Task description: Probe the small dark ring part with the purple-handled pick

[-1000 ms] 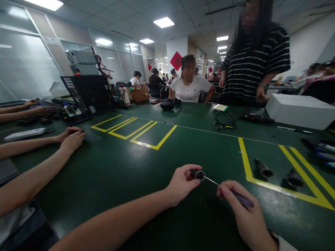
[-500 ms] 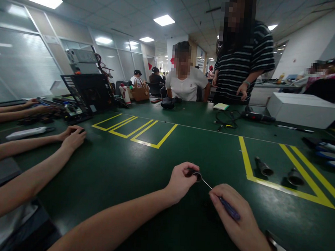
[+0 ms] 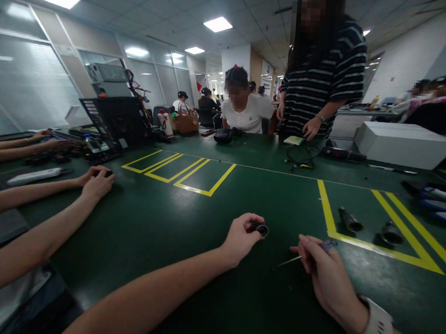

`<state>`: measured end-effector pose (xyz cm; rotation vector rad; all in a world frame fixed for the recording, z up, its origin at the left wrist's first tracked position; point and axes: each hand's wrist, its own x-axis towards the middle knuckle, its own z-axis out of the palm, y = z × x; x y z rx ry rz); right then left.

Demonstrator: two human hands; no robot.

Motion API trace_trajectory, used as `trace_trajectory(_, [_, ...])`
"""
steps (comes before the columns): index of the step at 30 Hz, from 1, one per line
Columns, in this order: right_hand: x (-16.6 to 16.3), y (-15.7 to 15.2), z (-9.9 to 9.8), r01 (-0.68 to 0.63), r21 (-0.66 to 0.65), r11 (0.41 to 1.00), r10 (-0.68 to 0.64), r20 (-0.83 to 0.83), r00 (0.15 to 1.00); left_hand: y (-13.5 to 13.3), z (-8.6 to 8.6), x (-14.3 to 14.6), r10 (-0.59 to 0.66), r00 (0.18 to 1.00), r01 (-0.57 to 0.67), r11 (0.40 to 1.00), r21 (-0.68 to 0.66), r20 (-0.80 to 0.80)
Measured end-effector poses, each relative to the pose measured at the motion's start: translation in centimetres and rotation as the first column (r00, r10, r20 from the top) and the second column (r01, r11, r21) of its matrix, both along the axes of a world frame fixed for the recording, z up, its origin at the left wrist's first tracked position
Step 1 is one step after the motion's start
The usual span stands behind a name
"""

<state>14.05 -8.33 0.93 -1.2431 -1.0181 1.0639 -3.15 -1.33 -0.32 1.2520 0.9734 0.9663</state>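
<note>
Between the thumb and fingers of my left hand [image 3: 241, 238] is a small dark cylindrical metal part [image 3: 262, 230], its round open end facing right. My right hand [image 3: 324, 273] is closed on a screwdriver [image 3: 328, 245] with a purple-blue handle. The thin shaft points down and left towards a tiny dark speck [image 3: 273, 269] on the green table [image 3: 187, 236]; whether the tip touches it I cannot tell. Two similar dark metal parts, one narrower [image 3: 350, 220] and one wider [image 3: 391, 232], lie inside the yellow tape outline to the right.
At left, a co-worker's hands [image 3: 97, 181] hold a small dark object, near a white tool [image 3: 35, 175]. Across the table are a black cable [image 3: 303, 157], a power tool [image 3: 342, 152] and a white box [image 3: 406, 144]. Two people are on the far side.
My right hand has moved right and turned, drawing the screwdriver away from the metal part; its tip now points down-left. My left hand stays nearly in place. The standing person's hand has reached the notepad.
</note>
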Motion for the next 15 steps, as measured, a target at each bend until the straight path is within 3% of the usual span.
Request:
trace_trajectory(8, [0.05, -0.12, -0.28, -0.069, -0.016, 0.998, 0.069, 0.006, 0.998, -0.31, 0.89, 0.24, 0.0, 1.0, 0.001, 0.999, -0.048, 0.022])
trace_trajectory(15, [-0.3, -0.82, 0.57, -0.157, -0.012, 0.988, 0.156, 0.191, 0.969, -0.06, 0.23, 0.15, -0.016, 1.0, 0.017, 1.0, -0.025, 0.027])
